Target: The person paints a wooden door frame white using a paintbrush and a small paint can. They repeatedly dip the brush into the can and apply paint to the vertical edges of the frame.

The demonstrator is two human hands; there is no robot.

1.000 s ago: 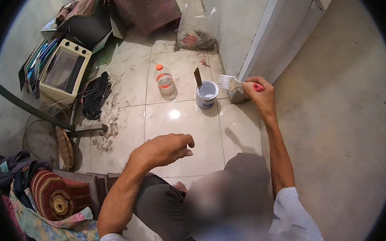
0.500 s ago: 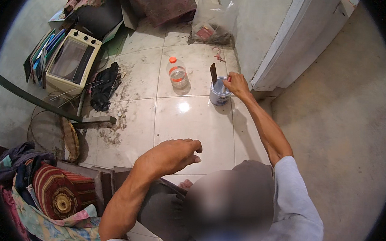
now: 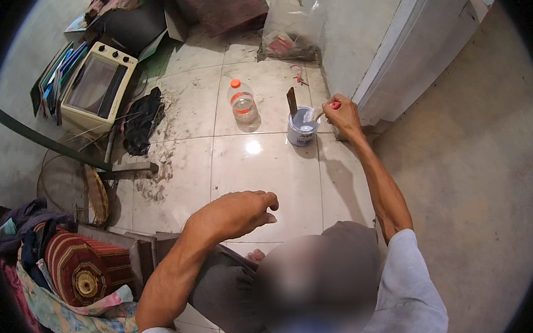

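My right hand (image 3: 345,116) is closed around the red handle of a paintbrush (image 3: 318,114). The brush's pale bristles rest at the right rim of a paint can (image 3: 300,137), which stands upright on the tiles. Light grey-white paint shows inside the can, and a dark flat stick (image 3: 291,101) leans out at its left side. My left hand (image 3: 237,214) hovers above my lap, empty, its fingers loosely bent and the thumb apart from the forefinger. A clear plastic bottle (image 3: 242,105) with an orange cap, partly filled with clear liquid, stands left of the can.
Beyond the can are a pink hanger-like piece (image 3: 299,76) and a clear plastic bag (image 3: 289,38). A white door frame (image 3: 376,82) rises at the right. A cream toaster oven (image 3: 98,85), a black plastic bag (image 3: 142,121) and a metal leg (image 3: 135,168) lie left, with a striped bolster (image 3: 81,259) nearer.
My right hand has drawn back right from the can, tilting the brush so that its bristles now show at the rim. My left hand has stayed nearly still.
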